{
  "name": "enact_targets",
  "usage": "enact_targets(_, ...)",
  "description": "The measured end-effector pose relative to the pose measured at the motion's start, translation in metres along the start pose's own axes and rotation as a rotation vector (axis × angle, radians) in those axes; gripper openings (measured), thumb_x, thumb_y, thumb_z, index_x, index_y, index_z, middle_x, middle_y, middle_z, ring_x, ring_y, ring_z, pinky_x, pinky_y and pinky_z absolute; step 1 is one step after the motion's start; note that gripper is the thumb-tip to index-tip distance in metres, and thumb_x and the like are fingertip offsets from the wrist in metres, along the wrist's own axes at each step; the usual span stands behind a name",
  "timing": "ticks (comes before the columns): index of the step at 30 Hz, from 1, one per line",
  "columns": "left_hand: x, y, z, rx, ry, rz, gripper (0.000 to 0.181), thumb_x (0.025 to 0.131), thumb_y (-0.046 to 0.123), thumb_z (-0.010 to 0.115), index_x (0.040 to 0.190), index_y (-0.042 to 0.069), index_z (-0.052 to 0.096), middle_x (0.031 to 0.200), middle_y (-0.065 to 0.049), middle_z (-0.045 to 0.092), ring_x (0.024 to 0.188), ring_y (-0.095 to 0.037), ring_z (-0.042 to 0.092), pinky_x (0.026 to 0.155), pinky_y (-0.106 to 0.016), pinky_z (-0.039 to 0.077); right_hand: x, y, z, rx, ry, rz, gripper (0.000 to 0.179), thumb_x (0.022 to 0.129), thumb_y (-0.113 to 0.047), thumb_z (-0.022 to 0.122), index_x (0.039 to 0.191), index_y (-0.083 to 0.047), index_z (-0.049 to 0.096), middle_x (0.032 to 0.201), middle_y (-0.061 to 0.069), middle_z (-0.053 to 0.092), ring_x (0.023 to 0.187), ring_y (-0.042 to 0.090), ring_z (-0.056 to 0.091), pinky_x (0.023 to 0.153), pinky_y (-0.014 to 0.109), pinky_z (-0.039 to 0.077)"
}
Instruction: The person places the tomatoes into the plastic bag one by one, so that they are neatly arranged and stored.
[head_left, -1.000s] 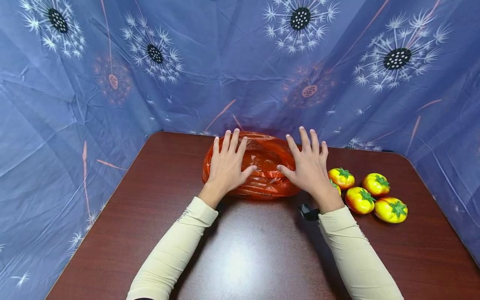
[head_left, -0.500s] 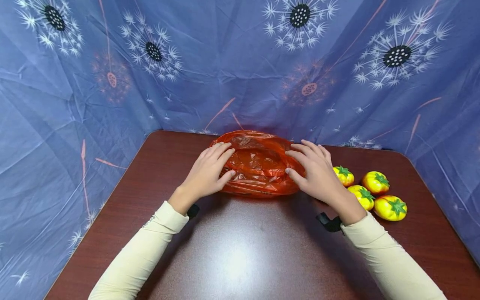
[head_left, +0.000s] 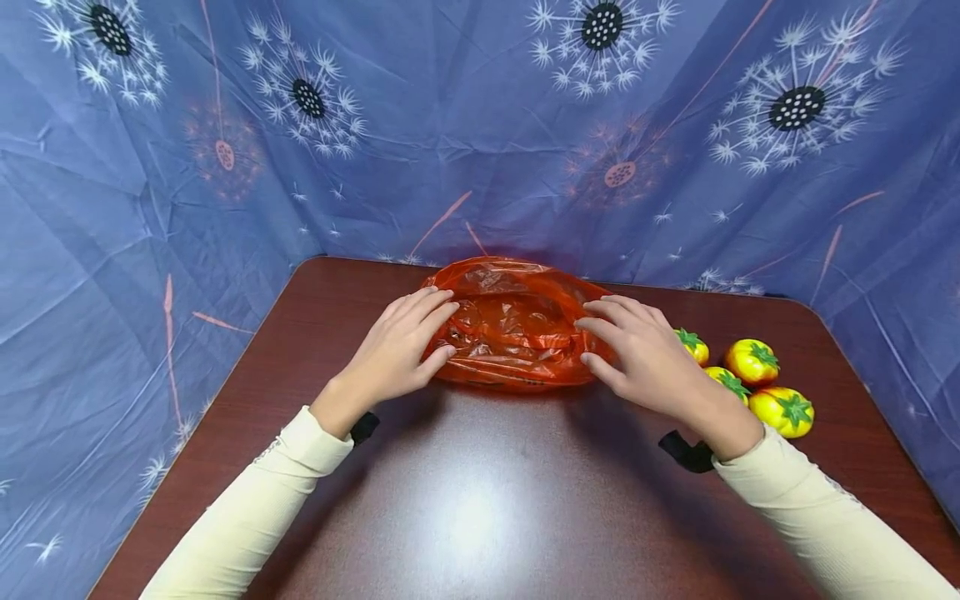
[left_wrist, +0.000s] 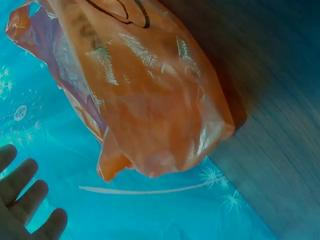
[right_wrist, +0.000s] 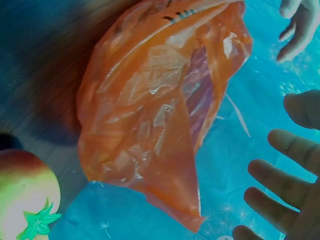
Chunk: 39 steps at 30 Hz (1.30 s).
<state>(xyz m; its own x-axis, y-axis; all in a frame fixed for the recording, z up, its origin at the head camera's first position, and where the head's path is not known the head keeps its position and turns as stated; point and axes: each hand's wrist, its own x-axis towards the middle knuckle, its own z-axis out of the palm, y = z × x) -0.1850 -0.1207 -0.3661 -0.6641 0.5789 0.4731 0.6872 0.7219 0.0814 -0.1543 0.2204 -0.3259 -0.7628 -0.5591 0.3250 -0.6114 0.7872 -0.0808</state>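
Observation:
An orange-red plastic bag (head_left: 517, 333) stands on the table with its mouth spread open upward. My left hand (head_left: 393, 346) is at the bag's left side, its fingers relaxed and spread; they overlap the rim in the head view. The left wrist view shows that hand's fingertips (left_wrist: 55, 222) apart from the bag's side. My right hand (head_left: 645, 358) is at the right side, fingers relaxed and pointing inward. In the right wrist view, its fingers (right_wrist: 280, 182) are also clear of the plastic. Neither hand holds anything.
Several yellow-orange tomato-like fruits with green leafy tops, one of them this fruit (head_left: 782, 411), lie right of the bag, some partly behind the right hand. A brown wooden table (head_left: 480, 467) bears everything. Blue dandelion-print cloth (head_left: 450, 125) hangs behind and at the sides.
My hands have drawn apart from above the bag to its two sides, fingers turning inward. The bag's mouth shows more fully now. The right hand covers more of the fruits.

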Motion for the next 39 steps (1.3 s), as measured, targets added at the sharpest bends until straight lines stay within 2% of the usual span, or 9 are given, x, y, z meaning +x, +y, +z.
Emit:
enact_targets(5,0.013,0.001,0.003,-0.034,-0.006,0.02,0.054,0.093,0.031,0.062,0.139,0.004,0.055,0.148,-0.013,0.052,0.138,-0.032,0.047,0.115,-0.049,0.037,0.004,0.005,0.003,-0.065,-0.035,-0.077,0.039,0.089,-0.03,0.069,0.122,-0.009,0.068,0.134,0.015,0.06,0.13,0.037,0.049,0.101,0.059,0.041)
enact_targets(12,0.035,-0.001,0.008,-0.027,-0.027,0.045,0.053,0.095,0.029,0.058,0.141,0.004,0.053,0.148,-0.013,0.052,0.139,-0.031,0.047,0.116,-0.048,0.037,0.02,0.007,0.0,-0.107,-0.079,-0.173,0.038,0.087,-0.027,0.072,0.12,-0.01,0.068,0.133,0.016,0.06,0.127,0.036,0.052,0.092,0.054,0.049)
enact_targets(15,0.04,-0.002,0.009,-0.008,-0.015,0.06,0.052,0.094,0.028,0.058,0.14,0.004,0.053,0.148,-0.013,0.052,0.139,-0.032,0.047,0.116,-0.047,0.036,0.028,0.007,-0.003,-0.126,-0.088,-0.207,0.039,0.087,-0.027,0.073,0.12,-0.009,0.068,0.133,0.017,0.06,0.126,0.037,0.053,0.089,0.054,0.051)
enact_targets(18,0.044,-0.004,0.012,0.054,-0.022,0.082,0.053,0.094,0.028,0.058,0.141,0.004,0.053,0.148,-0.013,0.052,0.138,-0.032,0.047,0.116,-0.047,0.036,0.036,0.008,-0.004,-0.159,-0.089,-0.227,0.047,0.084,-0.025,0.075,0.126,-0.009,0.064,0.135,0.018,0.059,0.126,0.038,0.053,0.087,0.054,0.052)
enact_targets(22,0.05,-0.008,0.018,0.147,-0.078,0.08,0.055,0.093,0.029,0.058,0.143,0.006,0.051,0.15,-0.012,0.05,0.139,-0.032,0.046,0.116,-0.047,0.035,0.046,0.011,0.001,-0.187,-0.122,-0.226,0.063,0.081,-0.026,0.078,0.137,-0.01,0.056,0.14,0.02,0.053,0.128,0.038,0.05,0.088,0.053,0.052)
enact_targets(25,0.053,-0.01,0.024,0.201,-0.143,0.068,0.057,0.093,0.029,0.059,0.144,0.007,0.049,0.152,-0.011,0.048,0.141,-0.033,0.044,0.116,-0.048,0.034,0.052,0.014,0.01,-0.187,-0.16,-0.226,0.067,0.081,-0.026,0.08,0.14,-0.008,0.053,0.143,0.021,0.05,0.131,0.039,0.048,0.091,0.054,0.051)
enact_targets(31,0.061,-0.012,0.044,0.282,-0.259,0.053,0.06,0.092,0.03,0.063,0.146,0.009,0.047,0.155,-0.011,0.043,0.143,-0.032,0.041,0.118,-0.05,0.033,0.06,0.02,0.034,-0.223,-0.238,-0.21,0.066,0.08,-0.026,0.082,0.137,-0.007,0.056,0.145,0.022,0.049,0.133,0.04,0.047,0.097,0.056,0.049)
enact_targets(39,0.065,-0.024,0.065,0.422,-0.34,0.045,0.059,0.091,0.04,0.062,0.141,0.01,0.05,0.155,-0.011,0.043,0.143,-0.031,0.041,0.116,-0.049,0.034,0.069,0.031,0.052,-0.277,-0.29,-0.178,0.058,0.078,-0.022,0.082,0.13,-0.007,0.061,0.141,0.021,0.052,0.13,0.039,0.047,0.1,0.055,0.048)
